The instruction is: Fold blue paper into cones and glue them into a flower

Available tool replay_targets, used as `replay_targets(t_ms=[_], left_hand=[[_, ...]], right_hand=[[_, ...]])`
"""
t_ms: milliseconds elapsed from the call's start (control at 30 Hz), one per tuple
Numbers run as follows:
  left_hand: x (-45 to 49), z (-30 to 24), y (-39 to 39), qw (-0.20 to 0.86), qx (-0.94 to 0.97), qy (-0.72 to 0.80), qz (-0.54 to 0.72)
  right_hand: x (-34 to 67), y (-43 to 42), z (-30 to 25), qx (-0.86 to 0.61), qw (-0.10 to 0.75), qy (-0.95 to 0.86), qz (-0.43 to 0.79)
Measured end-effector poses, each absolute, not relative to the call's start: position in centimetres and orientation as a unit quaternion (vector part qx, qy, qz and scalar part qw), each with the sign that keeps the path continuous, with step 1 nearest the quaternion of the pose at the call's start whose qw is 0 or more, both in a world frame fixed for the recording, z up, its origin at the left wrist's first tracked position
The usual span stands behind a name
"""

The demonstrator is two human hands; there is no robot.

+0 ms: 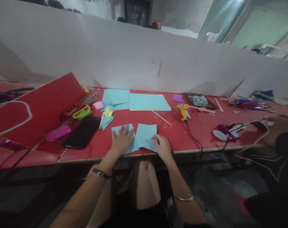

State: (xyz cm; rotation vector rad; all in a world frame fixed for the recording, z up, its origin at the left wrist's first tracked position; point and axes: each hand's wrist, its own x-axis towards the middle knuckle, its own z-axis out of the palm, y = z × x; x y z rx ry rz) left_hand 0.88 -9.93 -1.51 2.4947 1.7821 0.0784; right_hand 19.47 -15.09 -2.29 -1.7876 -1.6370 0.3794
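Observation:
Light blue paper pieces (pixel 144 134) lie near the front edge of the red table (pixel 177 133). My left hand (pixel 122 141) rests flat on the left piece with its fingers spread, pressing it down. My right hand (pixel 161 146) sits at the lower right of the right piece, fingers curled and pinching its edge. Both wrists wear thin bracelets.
A stack of blue sheets (pixel 147 102) and a thin wooden stick (pixel 159 116) lie behind the hands. A yellow glue gun (pixel 182 111) with a black cord is to the right, a black phone (pixel 82 132) and a red board (pixel 39 107) to the left. Another person's arm (pixel 279 126) is far right.

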Motion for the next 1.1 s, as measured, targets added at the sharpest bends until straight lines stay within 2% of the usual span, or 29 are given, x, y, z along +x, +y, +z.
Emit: replay_targets(t_ms=[1100], left_hand=[[0.8,-1.6,-10.0,0.034,0.814,0.579,0.04]], right_hand=[[21.9,-17.1,-2.7,-0.693,0.355,-0.606,0.165]])
